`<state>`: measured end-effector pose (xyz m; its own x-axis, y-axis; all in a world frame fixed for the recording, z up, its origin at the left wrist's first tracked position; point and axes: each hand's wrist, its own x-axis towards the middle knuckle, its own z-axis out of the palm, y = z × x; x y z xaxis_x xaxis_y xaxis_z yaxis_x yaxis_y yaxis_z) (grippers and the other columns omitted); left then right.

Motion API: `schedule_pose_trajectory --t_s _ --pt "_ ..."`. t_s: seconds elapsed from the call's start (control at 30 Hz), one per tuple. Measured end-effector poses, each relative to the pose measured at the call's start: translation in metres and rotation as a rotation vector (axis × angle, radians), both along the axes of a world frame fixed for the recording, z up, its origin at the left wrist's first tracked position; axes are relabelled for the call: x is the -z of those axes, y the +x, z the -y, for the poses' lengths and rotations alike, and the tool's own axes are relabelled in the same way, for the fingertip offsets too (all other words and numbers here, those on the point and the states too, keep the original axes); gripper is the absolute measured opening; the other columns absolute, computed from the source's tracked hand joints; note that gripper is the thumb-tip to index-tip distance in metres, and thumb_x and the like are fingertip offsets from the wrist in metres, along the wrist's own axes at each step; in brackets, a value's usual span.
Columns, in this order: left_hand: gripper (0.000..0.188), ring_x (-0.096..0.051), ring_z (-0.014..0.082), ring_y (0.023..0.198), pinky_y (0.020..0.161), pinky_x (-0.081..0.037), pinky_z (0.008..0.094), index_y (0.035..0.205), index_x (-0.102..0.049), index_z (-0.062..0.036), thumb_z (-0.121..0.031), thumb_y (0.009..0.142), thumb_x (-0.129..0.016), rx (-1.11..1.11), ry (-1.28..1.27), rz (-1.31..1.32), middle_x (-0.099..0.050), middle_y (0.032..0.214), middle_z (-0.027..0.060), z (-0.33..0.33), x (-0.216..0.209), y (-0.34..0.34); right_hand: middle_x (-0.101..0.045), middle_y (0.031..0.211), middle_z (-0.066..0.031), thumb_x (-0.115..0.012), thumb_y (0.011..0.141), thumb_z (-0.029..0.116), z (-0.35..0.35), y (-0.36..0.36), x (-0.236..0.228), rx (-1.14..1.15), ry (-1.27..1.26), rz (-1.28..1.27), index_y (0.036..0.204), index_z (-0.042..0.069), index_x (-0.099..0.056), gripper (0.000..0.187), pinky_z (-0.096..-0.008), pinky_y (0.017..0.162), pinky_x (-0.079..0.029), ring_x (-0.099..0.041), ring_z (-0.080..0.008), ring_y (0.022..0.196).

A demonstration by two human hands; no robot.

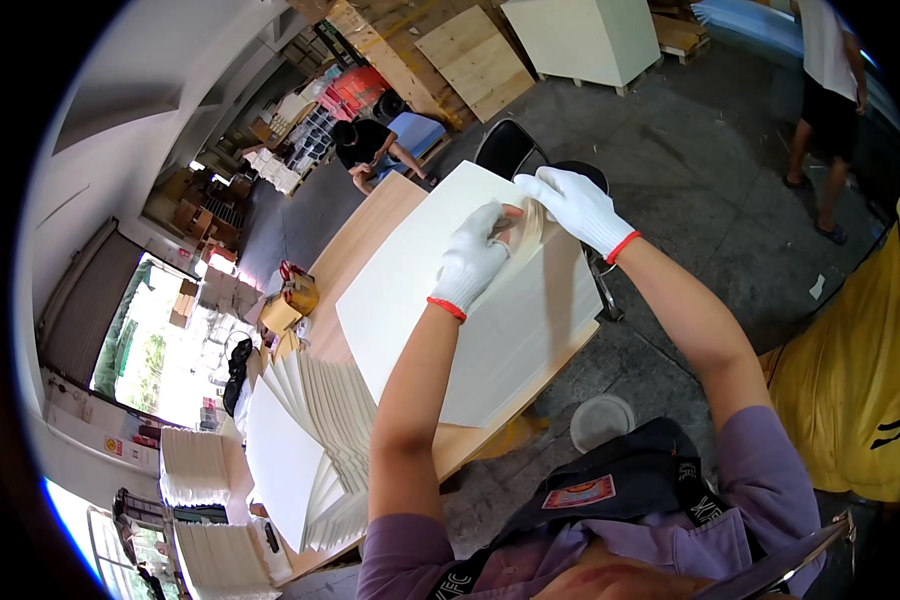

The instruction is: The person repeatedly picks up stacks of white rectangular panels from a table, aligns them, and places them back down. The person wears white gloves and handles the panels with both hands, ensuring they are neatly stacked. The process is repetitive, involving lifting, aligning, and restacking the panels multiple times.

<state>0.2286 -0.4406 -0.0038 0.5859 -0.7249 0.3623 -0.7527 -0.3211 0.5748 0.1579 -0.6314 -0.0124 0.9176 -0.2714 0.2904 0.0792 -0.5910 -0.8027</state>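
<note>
A stack of large white paper sheets [400,320] lies at an angle on a wooden table in front of me. My left hand [473,258], in a white glove with a red cuff, is curled at the stack's far edge, with bare fingertips showing. Sheet edges are bent up beside it. My right hand [578,208], gloved the same way, is closed over the raised corner of those sheets, to the right of my left hand. How many sheets each hand has is hidden by the gloves.
A fanned paper pile [345,410] lies on the left of the wooden table [355,240]. Beyond the stack stands a black chair [508,146]. A yellow cover [845,370] is at right. One person [368,150] sits at the back; another [830,90] stands far right.
</note>
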Motion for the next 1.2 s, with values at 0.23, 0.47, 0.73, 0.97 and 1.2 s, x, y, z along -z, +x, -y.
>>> schedule_pose_trajectory --t_s 0.23,0.47,0.73,0.97,1.2 --pt "0.03 -0.064 0.0244 0.112 0.1 -0.047 0.0345 0.115 -0.062 -0.0033 -0.01 0.087 -0.067 0.047 -0.062 -0.255 -0.068 0.112 0.0141 0.0 -0.009 -0.005 -0.062 0.086 -0.0215 -0.036 0.1 0.053 -0.008 -0.007 0.015 0.065 0.13 0.212 0.09 0.005 -0.059 0.054 -0.0471 0.074 -0.044 -0.06 -0.0413 0.086" --pt "0.041 -0.061 0.0241 0.115 0.102 -0.046 0.0344 0.12 -0.059 -0.0037 -0.012 0.082 -0.074 0.05 -0.009 -0.171 -0.065 0.119 0.0134 -0.001 0.0 0.003 -0.062 0.086 -0.0211 -0.034 0.101 0.053 -0.007 -0.001 0.025 0.066 0.098 0.279 0.092 0.005 -0.06 0.055 -0.0478 0.073 -0.044 -0.06 -0.0417 0.086" --pt "0.039 -0.061 0.0158 0.094 0.088 -0.048 0.0313 0.132 -0.058 -0.0087 -0.013 0.093 -0.059 -0.038 0.042 -0.072 -0.066 0.101 0.0101 0.001 -0.019 -0.021 -0.062 0.084 -0.0215 -0.036 0.101 0.056 -0.007 -0.006 0.021 0.097 0.032 0.198 0.092 0.005 -0.058 0.056 -0.048 0.071 -0.044 -0.06 -0.042 0.084" --pt "0.037 -0.057 0.0132 0.069 0.066 -0.047 0.0293 0.121 -0.063 -0.0094 -0.014 0.086 -0.073 -0.108 0.146 -0.185 -0.061 0.081 0.006 0.005 -0.019 -0.023 -0.062 0.084 -0.0216 -0.037 0.102 0.053 -0.006 -0.003 0.025 0.079 0.057 0.236 0.093 0.006 -0.058 0.053 -0.0487 0.07 -0.044 -0.06 -0.0421 0.085" --pt "0.038 -0.044 0.0065 0.068 0.063 -0.04 0.0243 0.121 -0.063 -0.0082 -0.011 0.084 -0.074 -0.09 0.097 -0.213 -0.049 0.075 -0.0034 0.005 -0.022 -0.026 -0.062 0.086 -0.0221 -0.036 0.102 0.052 -0.006 0.0 0.03 0.077 0.07 0.276 0.095 0.005 -0.058 0.052 -0.0488 0.071 -0.044 -0.061 -0.0427 0.086"
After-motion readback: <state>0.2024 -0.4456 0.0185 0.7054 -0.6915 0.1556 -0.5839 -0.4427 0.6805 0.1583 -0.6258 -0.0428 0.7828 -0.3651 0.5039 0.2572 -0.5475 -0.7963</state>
